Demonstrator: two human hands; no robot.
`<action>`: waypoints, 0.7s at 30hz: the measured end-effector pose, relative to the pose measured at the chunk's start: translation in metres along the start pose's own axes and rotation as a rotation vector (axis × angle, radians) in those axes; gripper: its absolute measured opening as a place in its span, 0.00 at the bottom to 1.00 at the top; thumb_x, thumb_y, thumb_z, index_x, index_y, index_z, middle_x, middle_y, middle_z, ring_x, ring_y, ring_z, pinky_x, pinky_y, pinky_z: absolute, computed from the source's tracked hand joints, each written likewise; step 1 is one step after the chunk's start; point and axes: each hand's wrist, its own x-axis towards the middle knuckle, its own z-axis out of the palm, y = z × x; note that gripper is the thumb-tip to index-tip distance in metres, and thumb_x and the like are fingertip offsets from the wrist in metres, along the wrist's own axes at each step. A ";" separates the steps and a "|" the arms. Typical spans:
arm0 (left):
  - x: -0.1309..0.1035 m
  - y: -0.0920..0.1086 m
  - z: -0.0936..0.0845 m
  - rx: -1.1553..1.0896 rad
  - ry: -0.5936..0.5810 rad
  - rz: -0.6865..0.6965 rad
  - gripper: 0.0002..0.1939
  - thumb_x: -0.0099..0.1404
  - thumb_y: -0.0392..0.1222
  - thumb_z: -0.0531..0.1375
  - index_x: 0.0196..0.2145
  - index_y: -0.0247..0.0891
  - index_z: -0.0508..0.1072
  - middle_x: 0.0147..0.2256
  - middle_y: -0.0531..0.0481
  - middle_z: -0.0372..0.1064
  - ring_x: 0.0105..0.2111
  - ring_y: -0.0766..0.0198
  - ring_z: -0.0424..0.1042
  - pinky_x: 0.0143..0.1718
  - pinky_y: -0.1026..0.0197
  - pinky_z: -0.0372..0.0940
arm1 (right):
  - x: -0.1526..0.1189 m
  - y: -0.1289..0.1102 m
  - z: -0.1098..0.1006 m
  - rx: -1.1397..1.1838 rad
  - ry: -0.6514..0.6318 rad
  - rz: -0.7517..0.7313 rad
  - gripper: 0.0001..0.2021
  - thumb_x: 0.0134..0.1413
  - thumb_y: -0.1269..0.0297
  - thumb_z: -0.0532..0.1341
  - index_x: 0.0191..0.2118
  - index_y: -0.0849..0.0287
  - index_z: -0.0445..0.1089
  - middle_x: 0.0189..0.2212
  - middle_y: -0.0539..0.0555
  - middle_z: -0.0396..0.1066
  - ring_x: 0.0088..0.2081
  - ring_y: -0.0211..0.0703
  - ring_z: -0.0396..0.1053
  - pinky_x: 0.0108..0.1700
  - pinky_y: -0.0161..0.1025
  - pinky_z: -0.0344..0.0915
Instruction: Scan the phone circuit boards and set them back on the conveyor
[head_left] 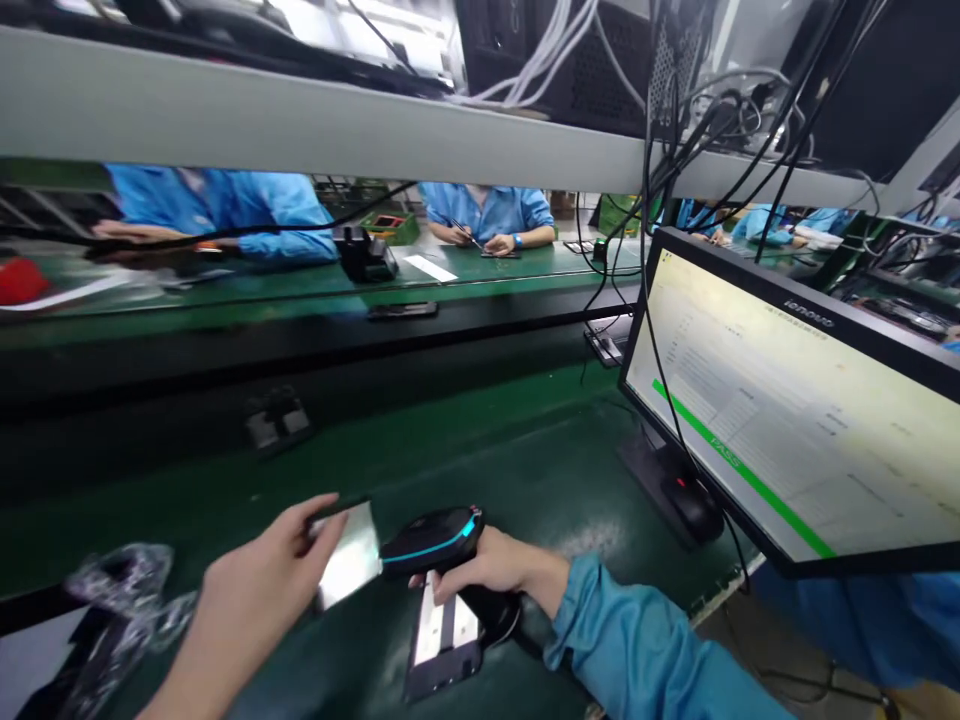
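My left hand [262, 575] is closed on a thin flat panel [354, 562], its face lit bright. My right hand [491, 565], in a blue sleeve, wraps round the grip of a black handheld barcode scanner [433, 538] with a glowing blue stripe. The scanner's nose points left and is close to the panel's right edge. Below the scanner head is a black and white flat device [444, 645], like a phone panel, partly covered by my right fingers; I cannot tell whether they touch it.
A Lenovo monitor [795, 410] with a green PASS bar stands at the right, a black mouse [691, 500] by its base. Clear plastic wrap [124, 590] lies at the lower left. Cables [651, 190] hang from the shelf [315, 115]. Co-workers in blue [487, 215] sit across the bench.
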 end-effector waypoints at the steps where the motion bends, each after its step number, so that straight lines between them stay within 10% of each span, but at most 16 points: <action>1: 0.004 -0.004 0.007 -0.009 0.004 -0.030 0.17 0.63 0.56 0.52 0.43 0.49 0.72 0.27 0.53 0.75 0.31 0.52 0.76 0.31 0.54 0.70 | 0.001 0.001 0.000 0.003 0.007 -0.003 0.14 0.24 0.66 0.74 0.22 0.63 0.72 0.28 0.51 0.72 0.34 0.41 0.67 0.43 0.41 0.63; 11: 0.018 -0.018 0.021 -0.213 0.095 -0.014 0.22 0.62 0.53 0.55 0.46 0.38 0.76 0.35 0.45 0.77 0.35 0.55 0.76 0.38 0.59 0.67 | -0.010 -0.008 -0.001 0.031 0.064 0.050 0.12 0.31 0.70 0.70 0.30 0.61 0.78 0.32 0.52 0.77 0.36 0.43 0.69 0.45 0.41 0.65; 18: -0.045 0.015 0.069 -0.795 -0.345 0.013 0.19 0.63 0.51 0.60 0.47 0.35 0.74 0.37 0.45 0.75 0.30 0.61 0.73 0.30 0.61 0.68 | 0.003 -0.013 -0.036 0.145 0.144 0.048 0.12 0.42 0.66 0.67 0.37 0.61 0.78 0.47 0.56 0.77 0.50 0.49 0.71 0.59 0.45 0.61; 21: -0.071 0.022 0.087 -0.785 -0.314 0.143 0.15 0.66 0.48 0.58 0.45 0.38 0.75 0.44 0.43 0.71 0.41 0.58 0.73 0.42 0.56 0.70 | 0.005 -0.014 -0.035 0.139 0.183 0.061 0.14 0.41 0.66 0.68 0.38 0.61 0.79 0.49 0.58 0.76 0.52 0.51 0.71 0.60 0.46 0.61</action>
